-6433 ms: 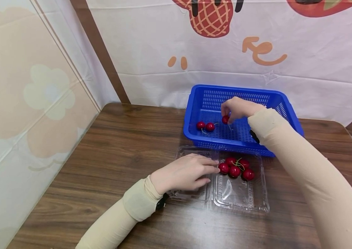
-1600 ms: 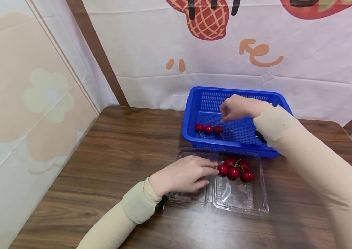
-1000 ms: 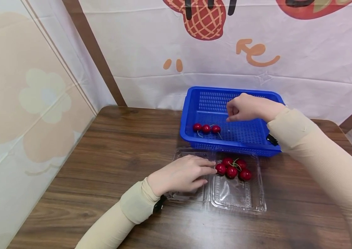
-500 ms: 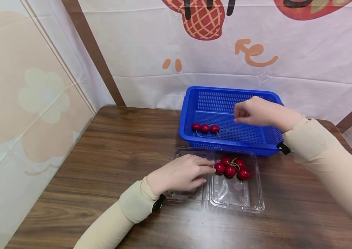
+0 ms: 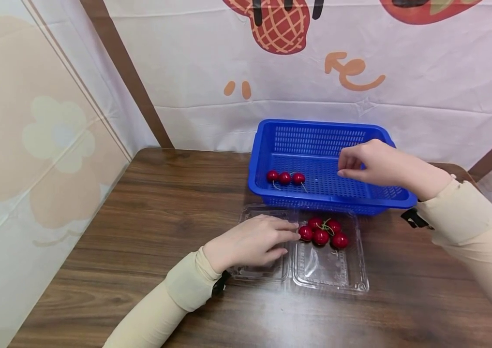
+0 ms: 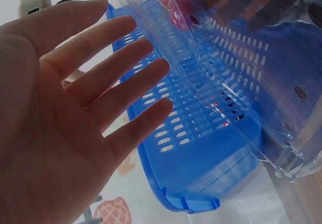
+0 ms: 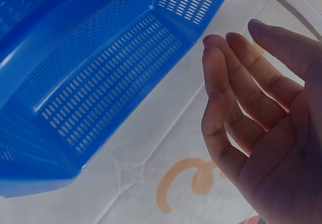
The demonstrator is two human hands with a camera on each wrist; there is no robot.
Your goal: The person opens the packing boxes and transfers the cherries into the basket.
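In the head view my left hand (image 5: 252, 241) lies over the left half of an open clear plastic clamshell (image 5: 330, 280), fingers extended. Its fingertips are close beside several red cherries (image 5: 320, 237) in the right half; contact cannot be made out. The left wrist view also has the hand (image 6: 85, 98) spread with nothing in it. Three cherries (image 5: 285, 178) with stems sit in a row at the left of a blue basket (image 5: 337, 200). My right hand (image 5: 380, 164) hovers over the basket's right side, its fingers loosely bent and empty, as the right wrist view (image 7: 266, 108) confirms.
The basket stands behind the clamshell on a wooden table (image 5: 154, 232). A printed white cloth (image 5: 202, 63) hangs behind the table and along its left. Both forearms wear beige sleeves with a black device at each wrist.
Earlier my right hand held a cherry inside the basket; that cherry now lies beside the other two. The right hand has since drawn back to the right. My left hand has stayed put.
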